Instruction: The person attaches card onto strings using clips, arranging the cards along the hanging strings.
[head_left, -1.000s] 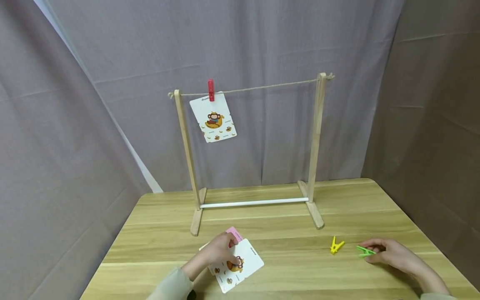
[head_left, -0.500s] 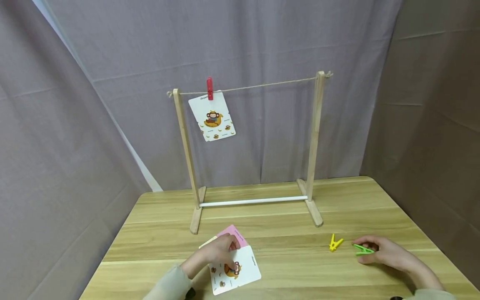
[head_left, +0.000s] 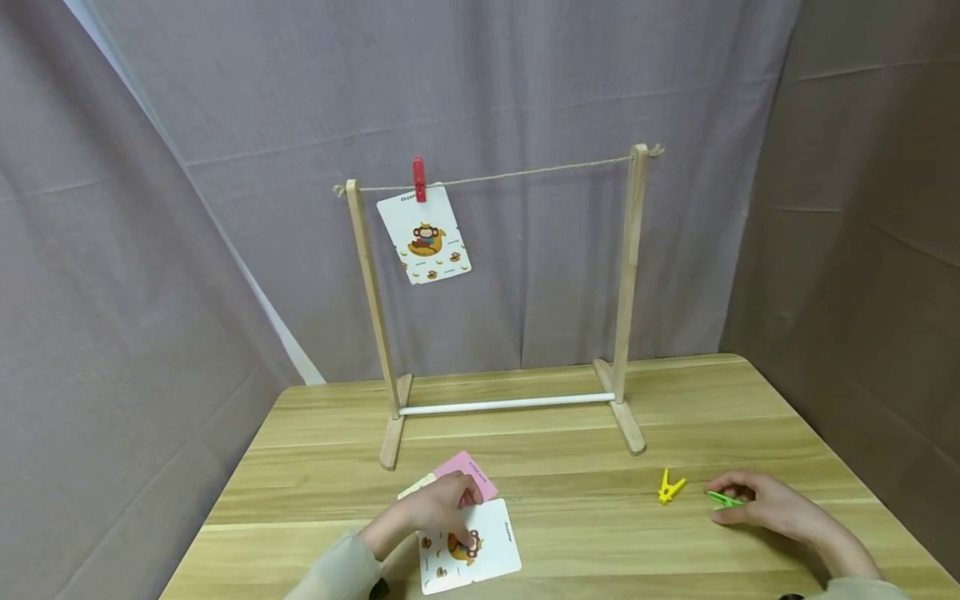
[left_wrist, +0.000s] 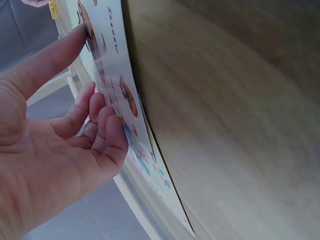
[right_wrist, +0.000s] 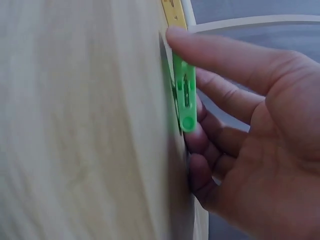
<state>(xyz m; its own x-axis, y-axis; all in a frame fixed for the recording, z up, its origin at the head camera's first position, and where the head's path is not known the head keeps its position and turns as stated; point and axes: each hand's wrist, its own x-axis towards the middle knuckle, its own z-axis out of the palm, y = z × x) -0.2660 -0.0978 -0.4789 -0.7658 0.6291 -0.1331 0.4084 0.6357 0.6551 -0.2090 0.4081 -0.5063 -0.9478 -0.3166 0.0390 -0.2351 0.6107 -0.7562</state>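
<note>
My left hand (head_left: 431, 510) rests over a small pile of cards at the front of the table. Its thumb presses on the face of a white monkey card (head_left: 497, 546), and the bent fingers touch the cards (left_wrist: 157, 182) beside it. A card with a pink part (head_left: 476, 473) shows beyond the fingers. At the right, my right hand (head_left: 772, 506) pinches a green clothespin (right_wrist: 187, 95) between thumb and fingers, low over the tabletop. A yellow clothespin (head_left: 669, 487) lies just left of it.
A wooden stand (head_left: 627, 275) with a string (head_left: 525, 172) across its top stands at the back. From the string a red clothespin (head_left: 419, 179) holds another monkey card (head_left: 450, 218), hanging tilted. Grey curtains (head_left: 540, 83) enclose the table (head_left: 555, 467).
The white monkey card has turned and slid toward the front under my left thumb, showing more of the pink card. The right hand has shifted slightly left with the green clothespin, which looks flatter now.
</note>
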